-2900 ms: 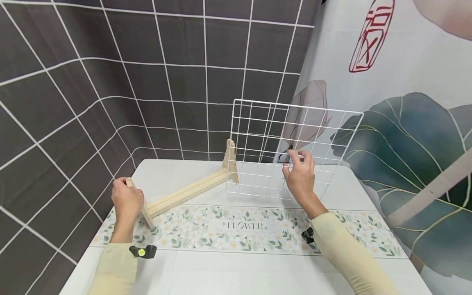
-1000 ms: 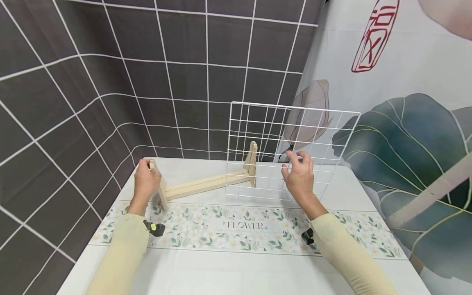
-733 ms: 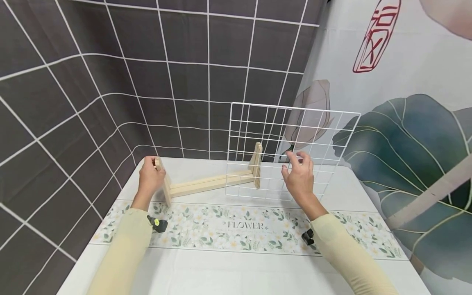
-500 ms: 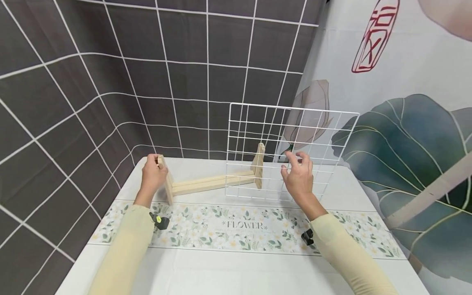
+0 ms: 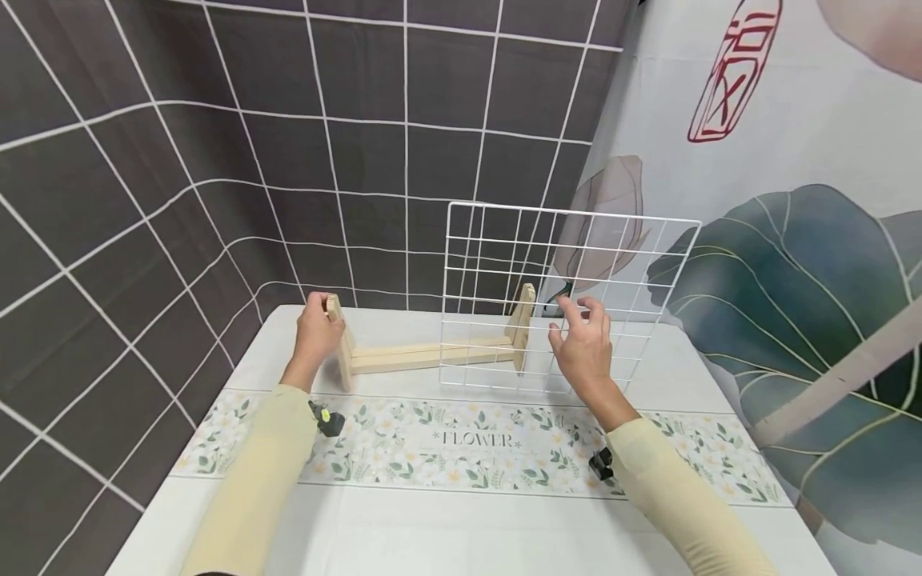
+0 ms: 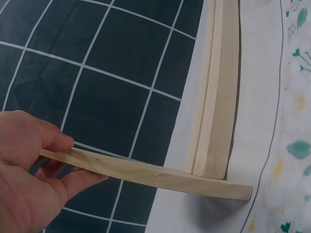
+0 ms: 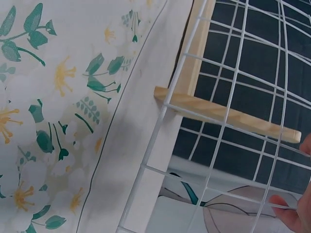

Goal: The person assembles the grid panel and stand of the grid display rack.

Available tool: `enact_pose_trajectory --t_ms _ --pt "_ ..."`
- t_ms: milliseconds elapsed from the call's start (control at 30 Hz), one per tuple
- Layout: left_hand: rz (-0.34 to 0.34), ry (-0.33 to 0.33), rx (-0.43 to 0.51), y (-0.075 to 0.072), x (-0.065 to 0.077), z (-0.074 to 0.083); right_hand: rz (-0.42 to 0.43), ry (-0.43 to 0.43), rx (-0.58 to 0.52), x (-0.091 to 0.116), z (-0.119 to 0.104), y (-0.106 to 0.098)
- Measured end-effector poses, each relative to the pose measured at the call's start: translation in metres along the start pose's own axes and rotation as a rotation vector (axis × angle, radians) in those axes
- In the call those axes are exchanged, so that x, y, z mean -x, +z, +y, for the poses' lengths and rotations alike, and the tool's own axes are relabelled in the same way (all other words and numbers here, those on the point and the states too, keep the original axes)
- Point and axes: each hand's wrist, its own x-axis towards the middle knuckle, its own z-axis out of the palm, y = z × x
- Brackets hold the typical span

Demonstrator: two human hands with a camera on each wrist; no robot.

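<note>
A pale wooden stand (image 5: 396, 358), two upright end boards joined by a crossbar, rests on the table. My left hand (image 5: 315, 334) pinches the top of its left end board; in the left wrist view the thumb and fingers lie on opposite faces of that board (image 6: 146, 175). A white wire grid panel (image 5: 576, 213) stands tilted to the right of it, its lower edge near the tabletop. My right hand (image 5: 587, 344) holds the panel by its wires with curled fingers. Behind the mesh shows the stand's right end board (image 7: 233, 115), overlapped by the wires.
The white table (image 5: 461, 528) carries a floral strip (image 5: 374, 456) lettered "FLOWER". Dark grid-patterned cloth (image 5: 360, 160) hangs close behind and on the left. A pale curtain (image 5: 807, 136) with large leaf prints hangs at the right.
My left hand has moved the wooden stand rightward and back, turning it more parallel to the table's rear edge; its right end now lies behind the grid. The right hand and panel have barely moved.
</note>
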Motion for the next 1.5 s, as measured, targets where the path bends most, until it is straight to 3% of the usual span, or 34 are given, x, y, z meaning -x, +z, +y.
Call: enact_pose_trajectory --t_ms 333,733,1100,1500 --pt "-0.024 0.004 -0.029 0.003 -0.01 0.009 -0.039 -0.011 0.035 -0.007 -0.005 0.002" --pt "-0.034 0.004 0.038 0.005 -0.014 0.009 -0.02 -0.024 0.013 -0.008 -0.01 0.008" --pt "-0.047 0.016 0.062 0.017 -0.017 0.022 0.006 -0.025 0.004 -0.01 -0.011 0.008" --pt "-0.072 0.023 0.044 0.035 -0.014 0.02 -0.017 -0.009 -0.002 0.002 -0.008 0.001"
